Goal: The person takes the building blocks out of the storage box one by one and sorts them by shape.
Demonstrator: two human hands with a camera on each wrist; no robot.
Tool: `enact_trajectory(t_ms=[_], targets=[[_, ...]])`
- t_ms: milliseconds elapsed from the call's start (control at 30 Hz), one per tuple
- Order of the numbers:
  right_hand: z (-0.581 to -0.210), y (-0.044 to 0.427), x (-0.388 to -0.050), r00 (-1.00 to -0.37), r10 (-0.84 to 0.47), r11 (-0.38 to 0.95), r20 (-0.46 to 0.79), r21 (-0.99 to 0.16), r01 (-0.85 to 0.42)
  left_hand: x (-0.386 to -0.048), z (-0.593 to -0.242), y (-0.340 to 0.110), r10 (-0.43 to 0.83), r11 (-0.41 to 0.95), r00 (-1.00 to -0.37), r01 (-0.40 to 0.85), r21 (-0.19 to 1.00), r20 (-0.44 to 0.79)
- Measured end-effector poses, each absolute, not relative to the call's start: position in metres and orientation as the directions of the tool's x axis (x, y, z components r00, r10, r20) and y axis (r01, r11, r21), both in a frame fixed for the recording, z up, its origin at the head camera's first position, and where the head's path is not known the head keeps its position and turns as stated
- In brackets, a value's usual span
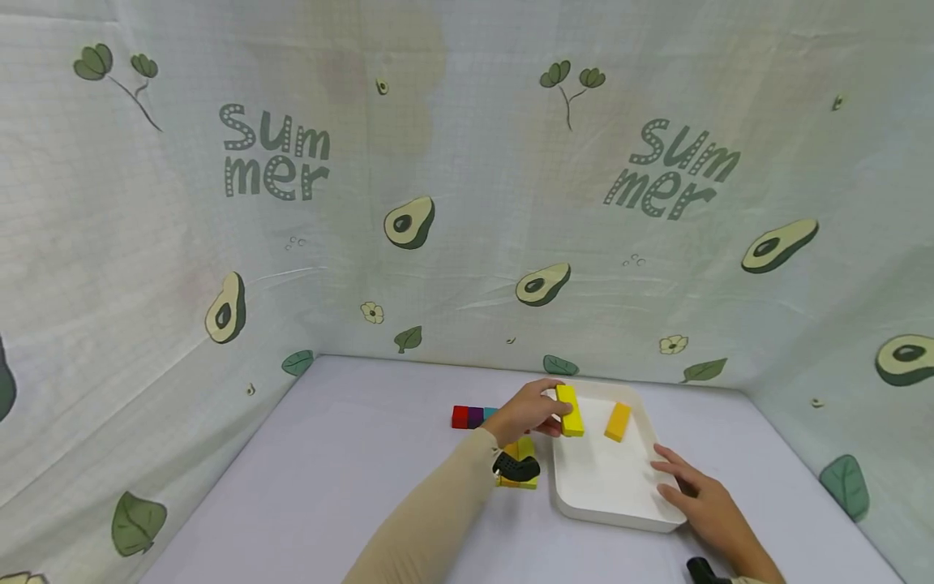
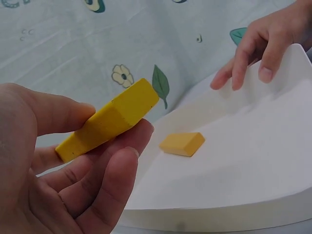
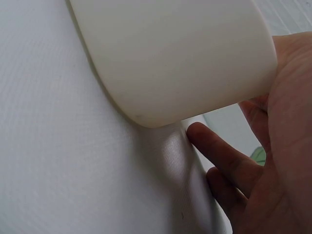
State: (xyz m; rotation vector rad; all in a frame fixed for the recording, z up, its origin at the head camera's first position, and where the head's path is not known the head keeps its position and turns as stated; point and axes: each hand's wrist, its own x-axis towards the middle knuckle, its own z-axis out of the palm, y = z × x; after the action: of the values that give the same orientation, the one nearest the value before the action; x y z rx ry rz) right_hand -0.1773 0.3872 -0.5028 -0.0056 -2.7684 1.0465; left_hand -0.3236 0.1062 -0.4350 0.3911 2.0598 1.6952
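My left hand (image 1: 527, 412) holds a yellow block (image 1: 571, 410) up over the left rim of a white tray (image 1: 606, 487). In the left wrist view the yellow block (image 2: 114, 119) sits tilted between the fingers and thumb. An orange-yellow block (image 1: 617, 422) lies inside the tray, toward its far end. At the tray's right side my right hand (image 1: 704, 507) grips the rim, some fingertips reaching over the wall. In the right wrist view other fingers (image 3: 219, 156) stay outside, beside the tray's outer wall (image 3: 180, 58).
Left of the tray, a row of red, purple and blue blocks (image 1: 475, 417) is partly hidden by my left hand. Yellow and orange blocks (image 1: 525, 446) lie under the left wrist, partly covered by the wrist camera (image 1: 516, 468). A printed cloth (image 1: 467, 243) hangs around the table.
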Motion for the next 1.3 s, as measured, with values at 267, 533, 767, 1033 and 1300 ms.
enact_trajectory(t_ms=[267, 533, 767, 1033, 1300], targets=[[-0.503, 0.388, -0.176, -0.981, 0.072, 0.744, 0.178, -0.664, -0.066, -0.320, -0.435, 0.100, 0.420, 0.183, -0.895, -0.078, 0.980, -0.150], [-0.502, 0.388, -0.177, -0.985, 0.065, 0.751, 0.162, -0.658, -0.059, -0.311, -0.423, 0.092, 0.384, 0.197, -0.914, -0.060, 0.978, -0.134], [-0.500, 0.387, -0.177, -0.983, 0.066, 0.752, 0.169, -0.656, -0.062, -0.310, -0.421, 0.085, 0.425, 0.182, -0.898, -0.035, 0.983, -0.111], [-0.501, 0.387, -0.177, -0.981, 0.062, 0.745, 0.183, -0.662, -0.076, -0.308, -0.425, 0.073, 0.445, 0.173, -0.890, -0.020, 0.985, -0.096], [-0.500, 0.386, -0.177, -0.984, 0.069, 0.752, 0.162, -0.657, -0.056, -0.304, -0.429, 0.061, 0.412, 0.182, -0.907, -0.010, 0.983, -0.085]])
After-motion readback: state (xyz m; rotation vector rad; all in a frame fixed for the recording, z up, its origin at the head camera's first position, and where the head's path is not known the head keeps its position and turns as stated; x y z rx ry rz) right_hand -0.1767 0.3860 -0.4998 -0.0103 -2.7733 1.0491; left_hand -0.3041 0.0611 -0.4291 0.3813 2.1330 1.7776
